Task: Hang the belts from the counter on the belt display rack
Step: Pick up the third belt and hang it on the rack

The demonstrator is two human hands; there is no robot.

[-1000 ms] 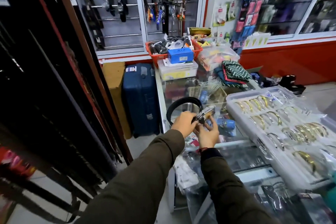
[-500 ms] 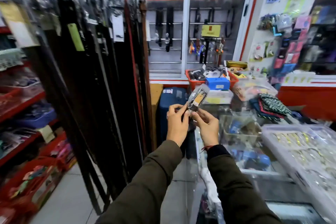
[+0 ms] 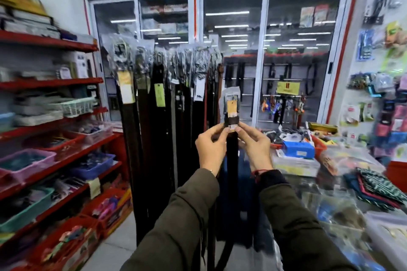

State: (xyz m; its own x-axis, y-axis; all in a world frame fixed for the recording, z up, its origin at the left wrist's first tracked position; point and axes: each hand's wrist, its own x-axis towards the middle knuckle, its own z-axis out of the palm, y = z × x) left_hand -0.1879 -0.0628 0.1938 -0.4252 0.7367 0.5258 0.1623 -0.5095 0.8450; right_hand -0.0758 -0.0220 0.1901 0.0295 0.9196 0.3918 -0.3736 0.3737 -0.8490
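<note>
I hold a dark belt [image 3: 232,160] upright in front of me, its buckle end wrapped in clear plastic with an orange tag at the top. My left hand [image 3: 211,149] and my right hand [image 3: 255,149] both pinch it just below the buckle, and the strap hangs straight down between my arms. The belt display rack [image 3: 167,86] stands just left of and behind the belt, crowded with several dark hanging belts with plastic-wrapped buckles and paper tags. The held buckle sits a little lower than the rack's top and to its right.
Red shelves [image 3: 50,83] with baskets of small goods fill the left side. The glass counter [image 3: 343,202] on the right carries a blue box [image 3: 298,150], folded cloth [image 3: 381,185] and clutter. A glass-door cabinet [image 3: 264,50] stands behind. A blue suitcase [image 3: 244,200] is below my hands.
I have lifted the belt off the counter and uncoiled it so it hangs straight. My view has swung up and left toward the rack, with both hands raised.
</note>
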